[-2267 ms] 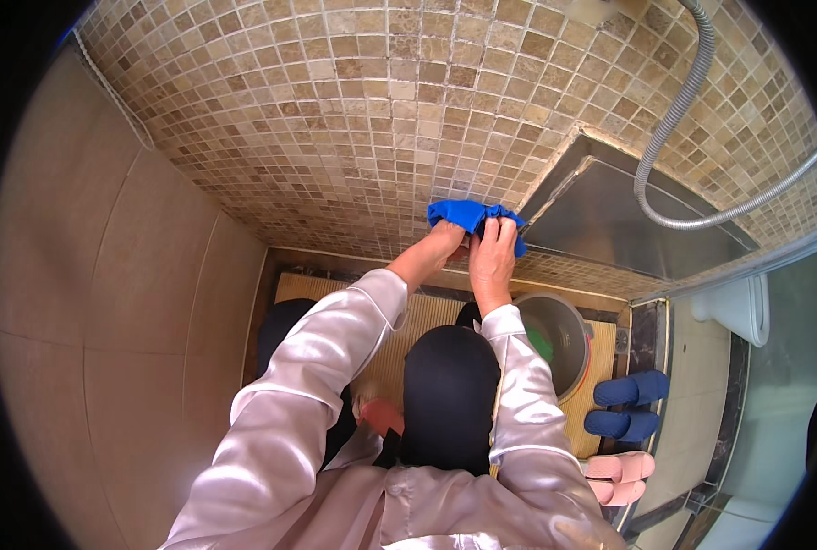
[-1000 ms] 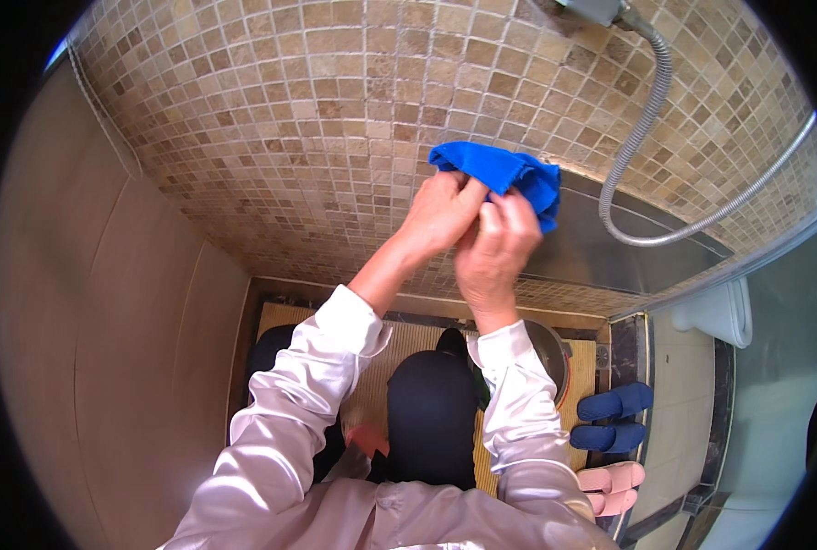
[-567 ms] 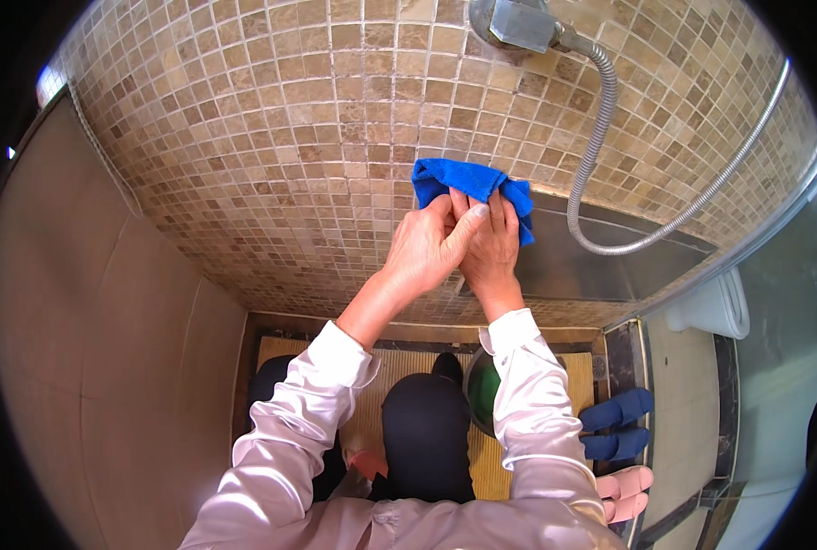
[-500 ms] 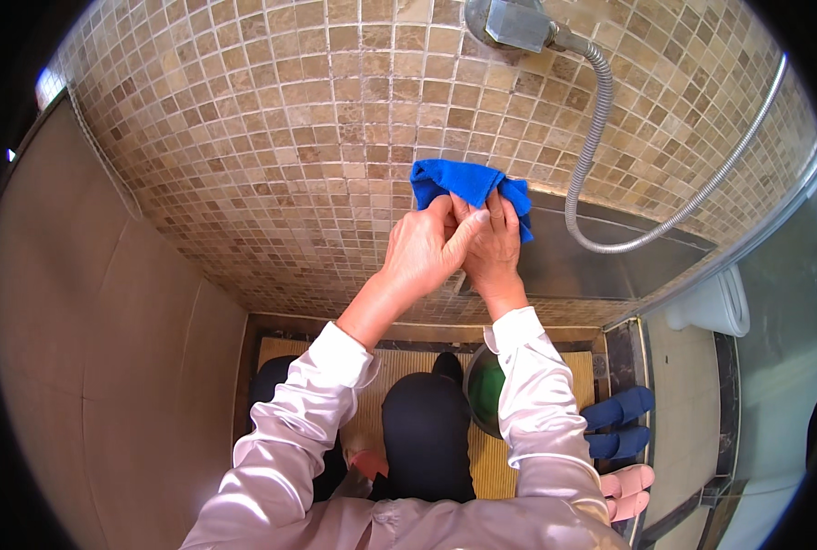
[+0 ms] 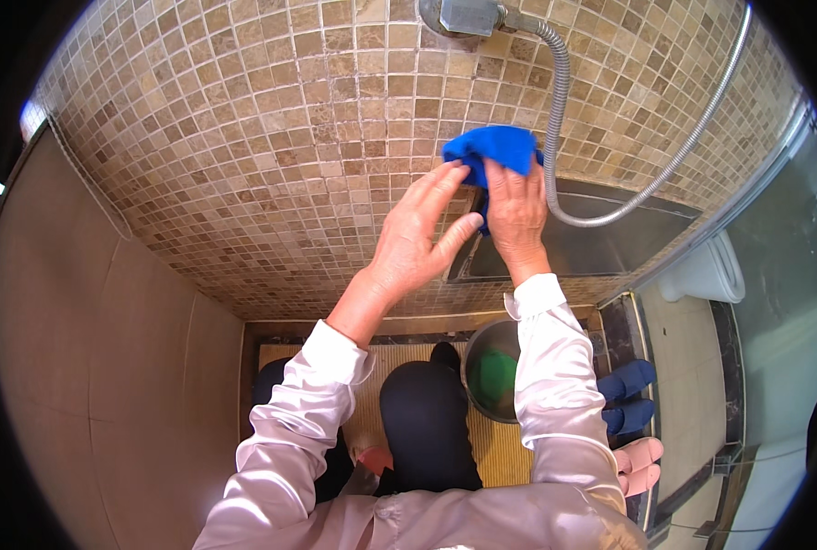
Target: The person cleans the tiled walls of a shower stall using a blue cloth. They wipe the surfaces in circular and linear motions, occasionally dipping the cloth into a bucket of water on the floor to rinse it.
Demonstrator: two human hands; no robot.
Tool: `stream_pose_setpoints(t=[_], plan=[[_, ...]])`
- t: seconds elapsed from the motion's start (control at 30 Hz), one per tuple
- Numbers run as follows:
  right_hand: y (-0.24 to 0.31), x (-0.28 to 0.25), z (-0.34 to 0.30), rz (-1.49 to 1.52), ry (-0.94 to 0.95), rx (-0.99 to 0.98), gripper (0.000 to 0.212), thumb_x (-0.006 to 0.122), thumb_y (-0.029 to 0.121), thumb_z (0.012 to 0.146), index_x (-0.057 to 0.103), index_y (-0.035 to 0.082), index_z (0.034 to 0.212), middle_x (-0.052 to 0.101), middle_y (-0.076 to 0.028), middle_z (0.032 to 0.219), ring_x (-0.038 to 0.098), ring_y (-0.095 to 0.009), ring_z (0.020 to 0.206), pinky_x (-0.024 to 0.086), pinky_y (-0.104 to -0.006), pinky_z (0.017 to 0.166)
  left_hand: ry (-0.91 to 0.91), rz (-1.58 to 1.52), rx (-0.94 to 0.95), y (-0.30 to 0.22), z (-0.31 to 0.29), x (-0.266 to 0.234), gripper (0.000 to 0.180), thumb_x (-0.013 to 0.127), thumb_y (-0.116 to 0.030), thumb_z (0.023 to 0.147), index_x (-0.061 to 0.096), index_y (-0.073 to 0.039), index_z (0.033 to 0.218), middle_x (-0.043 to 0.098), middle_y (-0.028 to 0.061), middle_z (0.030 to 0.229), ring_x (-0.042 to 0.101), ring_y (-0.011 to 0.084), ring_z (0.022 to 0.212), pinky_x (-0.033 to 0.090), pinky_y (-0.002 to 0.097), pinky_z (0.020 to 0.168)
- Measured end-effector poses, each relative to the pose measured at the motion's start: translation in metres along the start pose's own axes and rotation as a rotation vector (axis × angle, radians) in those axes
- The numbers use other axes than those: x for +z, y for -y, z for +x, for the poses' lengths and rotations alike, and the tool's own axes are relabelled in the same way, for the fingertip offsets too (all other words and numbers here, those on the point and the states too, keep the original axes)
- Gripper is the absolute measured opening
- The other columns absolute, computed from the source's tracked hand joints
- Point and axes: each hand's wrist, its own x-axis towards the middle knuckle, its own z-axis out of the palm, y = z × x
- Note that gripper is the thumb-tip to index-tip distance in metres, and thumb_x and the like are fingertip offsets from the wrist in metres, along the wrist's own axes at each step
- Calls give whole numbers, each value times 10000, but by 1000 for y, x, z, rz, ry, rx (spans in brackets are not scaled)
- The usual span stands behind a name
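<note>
A crumpled blue cloth is against the brown mosaic-tiled wall in front of me. My right hand holds it, fingers over its lower right part, just above the left end of a dark metal panel. One fold hangs down beside that hand. To its left is my left hand, fingers stretched out and thumb apart. Its fingertips reach the cloth's left edge; whether they press on it I cannot tell. Part of the right fingers is hidden under the cloth.
A metal shower hose loops from a wall fitting close to my right hand. Below stands a bucket with something green inside, on a yellowish mat. Blue slippers, pink slippers and a white toilet are on the right.
The cloth and my right hand have moved right relative to the wall, closer to the hose. My left hand has come away from the right one and opened its fingers.
</note>
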Motion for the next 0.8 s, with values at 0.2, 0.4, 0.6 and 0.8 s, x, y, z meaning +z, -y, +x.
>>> stream_pose_setpoints(t=[0.2, 0.4, 0.6, 0.8], plan=[[16, -11, 29, 120, -92, 463, 653, 586, 223, 944, 329, 62, 1523, 357, -236, 1534, 306, -450, 1423, 240, -542, 1134, 88, -70, 15, 5, 1, 0, 688, 691, -196, 896, 380, -52, 1493, 402, 178, 1533, 435, 367, 1370, 381, 452, 1116], [51, 10, 31, 57, -29, 372, 671, 595, 304, 946, 318, 218, 1550, 167, -244, 1613, 194, -523, 1439, 182, -635, 1129, 93, -204, -78, 4, 2, 1, 766, 677, -33, 844, 328, -64, 1526, 373, 175, 1552, 403, 361, 1401, 356, 447, 1146], [15, 1, 34, 141, 24, 450, 623, 608, 263, 947, 377, 252, 1525, 258, -169, 1603, 349, -398, 1379, 200, -614, 1105, 133, -20, 17, -2, 1, 2, 830, 696, -19, 800, 311, -80, 1533, 338, 166, 1571, 365, 353, 1424, 342, 447, 1158], [-7, 2, 51, 39, -186, 674, 585, 435, 333, 1025, 289, 105, 1544, 200, -257, 1599, 253, -449, 1448, 205, -592, 1123, 193, -42, -11, 1, -5, -5, 834, 695, -26, 805, 300, -86, 1537, 334, 161, 1574, 359, 338, 1430, 335, 441, 1162]])
